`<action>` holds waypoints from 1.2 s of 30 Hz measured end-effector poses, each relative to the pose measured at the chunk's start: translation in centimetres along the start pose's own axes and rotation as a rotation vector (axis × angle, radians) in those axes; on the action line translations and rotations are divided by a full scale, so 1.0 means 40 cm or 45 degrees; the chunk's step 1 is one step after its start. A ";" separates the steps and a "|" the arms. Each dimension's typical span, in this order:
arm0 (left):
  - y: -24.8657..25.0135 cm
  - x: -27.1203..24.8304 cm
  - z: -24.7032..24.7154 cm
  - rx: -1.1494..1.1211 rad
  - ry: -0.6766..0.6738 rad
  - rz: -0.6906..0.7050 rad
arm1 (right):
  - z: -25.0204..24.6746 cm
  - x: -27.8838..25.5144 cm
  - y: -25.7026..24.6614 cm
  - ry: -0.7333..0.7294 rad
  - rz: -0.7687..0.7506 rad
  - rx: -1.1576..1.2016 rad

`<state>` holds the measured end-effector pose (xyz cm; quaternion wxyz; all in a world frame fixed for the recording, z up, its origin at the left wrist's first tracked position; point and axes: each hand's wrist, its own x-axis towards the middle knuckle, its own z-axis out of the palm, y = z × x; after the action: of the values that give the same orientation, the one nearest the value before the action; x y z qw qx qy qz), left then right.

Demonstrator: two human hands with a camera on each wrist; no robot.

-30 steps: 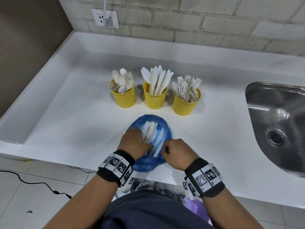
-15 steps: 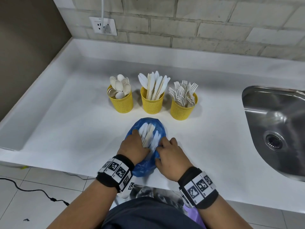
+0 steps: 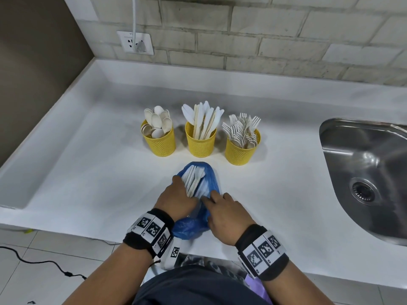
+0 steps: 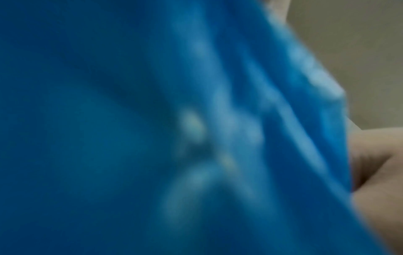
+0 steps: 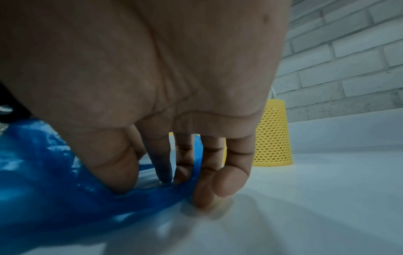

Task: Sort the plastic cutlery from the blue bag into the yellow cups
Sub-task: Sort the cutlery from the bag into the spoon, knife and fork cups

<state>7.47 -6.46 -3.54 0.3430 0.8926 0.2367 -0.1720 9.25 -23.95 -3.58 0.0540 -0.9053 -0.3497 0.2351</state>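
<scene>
The blue bag lies on the white counter in front of three yellow cups. White cutlery shows through its open top. My left hand curls round the bag's left side beside the cutlery. My right hand reaches in from the right, and its thumb and fingers pinch the blue film against the counter. The left cup holds spoons, the middle cup knives, the right cup forks. The left wrist view is filled by blurred blue bag.
A steel sink is sunk into the counter at the right. A brick wall with a socket runs along the back. The counter's front edge is just under my wrists, with tiled floor and a black cable below.
My right hand has uncurled from a fist and stretched its fingers onto the bag. The hands have drawn closer together, and the bag is gathered narrower round the cutlery.
</scene>
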 end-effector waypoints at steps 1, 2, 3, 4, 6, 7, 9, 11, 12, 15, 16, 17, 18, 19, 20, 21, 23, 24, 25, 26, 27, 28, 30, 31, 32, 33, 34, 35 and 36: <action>-0.003 0.001 -0.001 0.004 -0.002 0.002 | 0.000 0.000 0.002 -0.008 0.004 0.005; -0.007 0.003 -0.001 0.018 -0.004 0.007 | 0.000 0.000 0.003 -0.014 0.008 0.010; -0.010 0.004 -0.003 0.036 -0.004 0.022 | 0.000 0.000 0.004 -0.020 0.011 0.018; -0.015 0.005 -0.004 0.058 0.001 0.040 | 0.001 -0.001 0.004 -0.025 0.012 0.027; -0.023 0.008 -0.007 0.109 0.038 0.086 | 0.001 -0.002 0.005 -0.038 0.016 0.041; -0.025 0.008 -0.008 0.130 0.070 0.107 | 0.002 -0.003 0.006 -0.046 0.017 0.049; -0.029 0.010 -0.011 0.122 0.144 0.152 | 0.003 -0.003 0.008 -0.048 0.017 0.067; -0.029 0.011 -0.014 0.106 0.193 0.207 | 0.006 -0.001 0.011 -0.039 0.033 0.116; -0.029 0.011 -0.014 0.103 0.196 0.225 | 0.007 0.001 0.012 -0.030 0.049 0.151; -0.028 0.005 -0.014 0.083 0.143 0.247 | 0.007 0.006 0.015 -0.008 0.072 0.175; -0.028 0.003 -0.013 0.088 0.129 0.244 | 0.007 0.008 0.016 -0.011 0.066 0.167; -0.027 0.002 -0.014 0.097 0.122 0.240 | 0.007 0.009 0.018 -0.015 0.056 0.162; -0.027 0.002 -0.012 0.106 0.117 0.235 | 0.008 0.010 0.020 -0.019 0.045 0.158; -0.026 0.001 -0.011 0.117 0.118 0.237 | 0.009 0.012 0.022 -0.020 0.033 0.152; -0.024 0.001 -0.009 0.136 0.121 0.241 | 0.010 0.012 0.022 -0.017 0.022 0.144; -0.020 -0.001 -0.008 0.161 0.120 0.245 | 0.011 0.012 0.022 -0.011 0.013 0.137; -0.017 -0.003 -0.004 0.170 0.105 0.247 | 0.012 0.010 0.019 0.005 0.007 0.140; -0.017 -0.003 -0.002 0.167 0.091 0.239 | 0.012 0.010 0.019 0.006 0.008 0.142; -0.019 -0.001 0.000 0.179 0.075 0.223 | 0.013 0.012 0.020 0.005 0.008 0.137; -0.019 0.002 0.002 0.209 0.063 0.206 | 0.014 0.012 0.021 0.001 0.006 0.128; -0.019 0.006 0.004 0.249 0.053 0.186 | 0.015 0.013 0.023 -0.003 0.006 0.118; -0.018 0.010 0.003 0.285 0.048 0.170 | 0.016 0.013 0.025 -0.005 0.006 0.111; -0.009 0.014 0.000 0.327 0.039 0.160 | 0.015 0.012 0.029 0.004 0.004 0.104; -0.003 0.016 -0.001 0.342 0.026 0.165 | 0.014 0.011 0.030 0.013 -0.001 0.102; 0.001 0.016 -0.002 0.355 0.011 0.167 | 0.012 0.009 0.031 0.024 -0.009 0.103; 0.006 0.016 -0.003 0.373 0.004 0.165 | 0.012 0.008 0.032 0.035 -0.016 0.111; 0.011 0.013 -0.004 0.397 0.003 0.157 | 0.012 0.006 0.033 0.040 -0.021 0.126; 0.015 0.010 -0.004 0.417 0.001 0.148 | 0.012 0.004 0.035 0.039 -0.023 0.148; 0.019 0.009 -0.005 0.435 0.000 0.141 | 0.013 0.003 0.036 0.038 -0.023 0.172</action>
<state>8.18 -6.71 -3.17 0.1954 0.9495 0.1544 -0.1906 9.96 -24.98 -4.45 0.1224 -0.8997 -0.3403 0.2443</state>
